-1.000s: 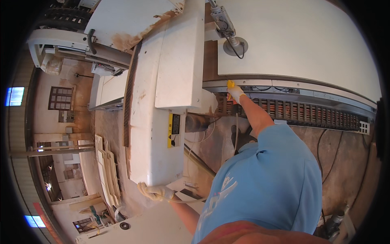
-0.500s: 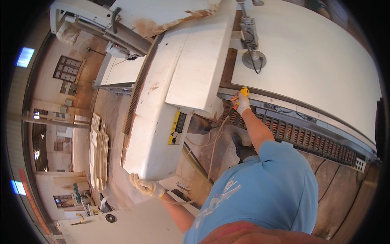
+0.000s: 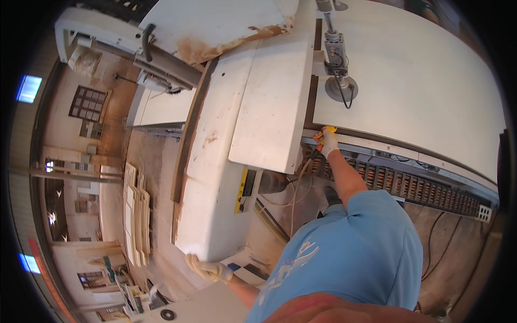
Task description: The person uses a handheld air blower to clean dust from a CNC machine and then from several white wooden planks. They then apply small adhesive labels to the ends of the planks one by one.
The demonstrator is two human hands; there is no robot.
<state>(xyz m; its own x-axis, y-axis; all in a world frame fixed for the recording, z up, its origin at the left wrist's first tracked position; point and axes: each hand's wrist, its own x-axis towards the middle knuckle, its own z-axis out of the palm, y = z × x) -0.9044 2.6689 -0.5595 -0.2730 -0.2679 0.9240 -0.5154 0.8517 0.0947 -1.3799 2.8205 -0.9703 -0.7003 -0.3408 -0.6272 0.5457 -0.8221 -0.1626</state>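
Observation:
My right hand [image 3: 329,142], in a pale glove, is closed around a yellow hand tool [image 3: 330,130] with an orange lower part, kind unclear. It is at the near edge of a large white panel [image 3: 409,70]. A thin beige hose [image 3: 295,202] hangs from the tool toward my body. My gloved left hand [image 3: 209,268] is low on the left, by the lower end of a white machine cover [image 3: 215,161]. Its fingers look curled around the hose, though the grip is hard to make out.
A round suction-like pad [image 3: 341,89] on a metal cylinder stands over the panel. A slatted cable chain [image 3: 398,180] runs below the panel's edge. Stacked boards [image 3: 135,215] lie on the floor at left. A white tabletop [image 3: 210,301] is at the bottom.
The machine and panel have shifted slightly right and down in view. My left hand has moved lower and a little right; my right hand sits slightly lower and right, still gripping the yellow tool.

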